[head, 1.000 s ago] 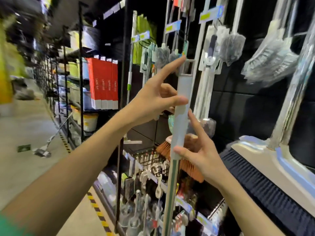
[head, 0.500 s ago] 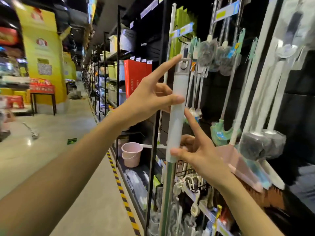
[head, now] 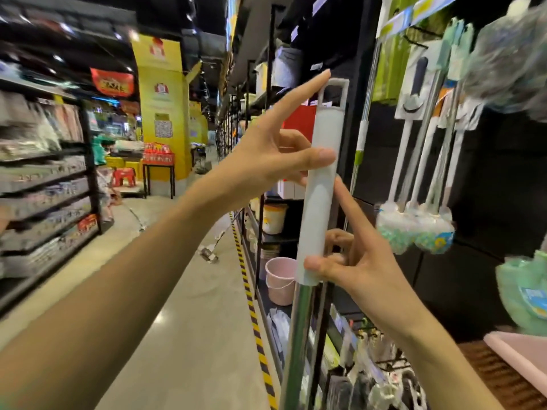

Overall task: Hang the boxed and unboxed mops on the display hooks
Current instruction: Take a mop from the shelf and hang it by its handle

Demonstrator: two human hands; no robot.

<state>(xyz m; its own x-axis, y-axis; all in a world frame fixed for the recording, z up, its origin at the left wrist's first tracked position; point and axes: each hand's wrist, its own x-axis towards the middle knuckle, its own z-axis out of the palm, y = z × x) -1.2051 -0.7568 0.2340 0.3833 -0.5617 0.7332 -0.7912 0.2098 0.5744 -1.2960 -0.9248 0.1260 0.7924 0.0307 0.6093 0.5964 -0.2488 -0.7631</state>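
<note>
Head cam, only view: unboxed mop handle [head: 318,184] is held near-vertical, long axis running up-down w/ a slight lean, pale grip sleeve on top, chrome shaft [head: 296,335] below going out of frame at the bottom; mop head not visible. Hanging loop [head: 333,94] sits at the very top end, opening roughly facing cam. Left hand [head: 266,161] is on the upper sleeve: thumb across the front, curled fingers behind, so pinching it, w/ index finger straight and pointing up along the left side to the loop, tip at loop height. Right hand [head: 352,267] is lower, at the sleeve's bottom edge: thumb pinches the front, index laid straight up the right side, other fingers curled behind. So both hands are on the handle, left nearer the loop, right nearer the shaft. Key relation: display hooks [head: 414,39] are up and to the right of the loop, on the dark back panel, well apart from it; the rack upright [head: 349,161] sits just behind/beside the handle. Can't make out a free hook, too blurry. Other mops [head: 414,226] already hang right of it, heads down. My read: loop isn't on any hook yet; next move needs lift + shift right toward the panel, keeping the axis vertical, left hand steering the loop. Risk: loop opening misaligned to the hook prong. Floor has another mop [head: 208,254] lying in the aisle, near a pink bucket [head: 279,276].
</note>
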